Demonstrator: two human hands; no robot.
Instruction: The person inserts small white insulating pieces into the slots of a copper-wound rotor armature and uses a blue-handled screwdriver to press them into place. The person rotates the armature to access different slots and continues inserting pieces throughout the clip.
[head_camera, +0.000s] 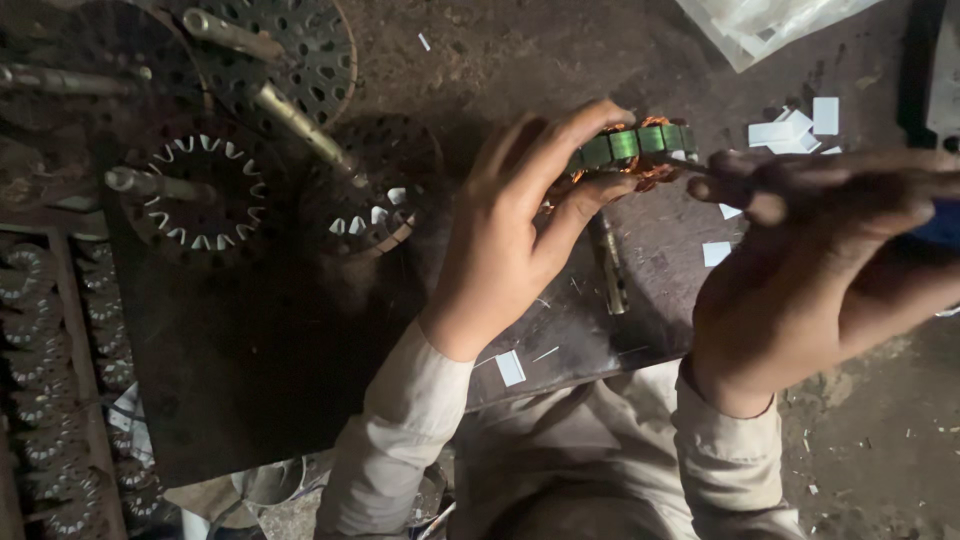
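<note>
Upper centre: stator (628, 152), copper-wound, green-taped — left hand (510, 235) fingers clasp it. Right hand (800, 250), frame right, blurred — fingers pinch a thin tool (686, 161) touching the stator. Bare stators (205, 190) upper left.

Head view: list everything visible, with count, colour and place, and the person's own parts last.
Wound stator: one, copper coils with green wraps, upper middle, held by the left hand.
Bare stators on shafts: about three, dark metal with white slot liners, upper left.
Stator stacks: many, grey, in rows at the left edge.
Paper slips: several, white, scattered at upper right and on the board.
Board: one, dark, under the work.
Plastic bag: one, clear, top right.
Left hand: grips the wound stator.
Right hand: blurred, beside the stator, pinching a thin tool I cannot identify.
Sleeves: two, beige, bottom.
</note>
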